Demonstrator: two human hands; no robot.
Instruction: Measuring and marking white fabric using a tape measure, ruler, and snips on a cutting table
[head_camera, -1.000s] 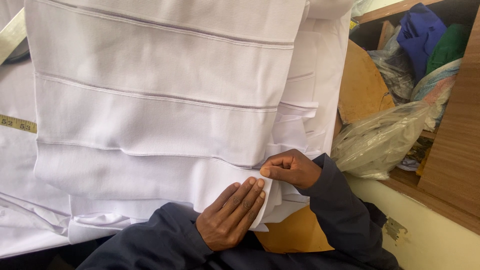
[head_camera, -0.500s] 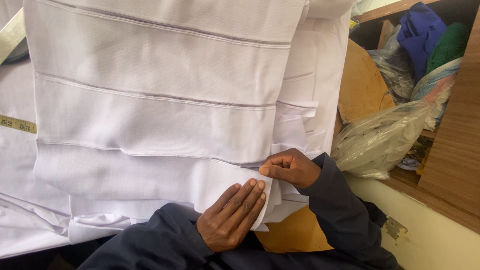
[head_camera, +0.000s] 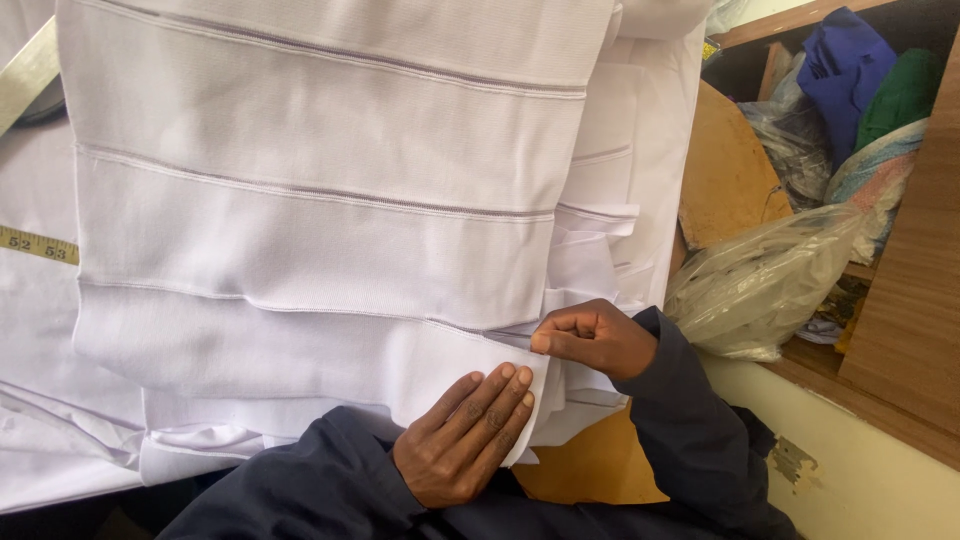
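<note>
Grip state of the right hand: closed, with thumb and forefinger pinching the corner edge of the top white fabric panel where that panel ended at its right side. The other fingers were curled into the palm. The left hand held nothing; it lay open and flat, fingers together and extended, pressing down on the lower right corner of the same panel, just beside the right hand. Both wrists wore dark navy sleeves that entered from the bottom edge of the view.

The top white fabric panel lay spread across the middle of the view, over a stack of similar white pieces. It showed 3 stitched horizontal seams running across its width, which divided it into bands. More white cloth extended beneath it to the left and along the lower edge. A yellow measuring tape crossed the white cloth at the far left, only a short length of it in view.

A tan cardboard sheet showed under the stack, between the 2 forearms, and a second tan piece stood to the right of the stack. Right of that, a crumpled clear plastic bag rested against a wooden shelf unit. Blue cloth and green cloth were stuffed into the shelf opening above the bag.
</note>
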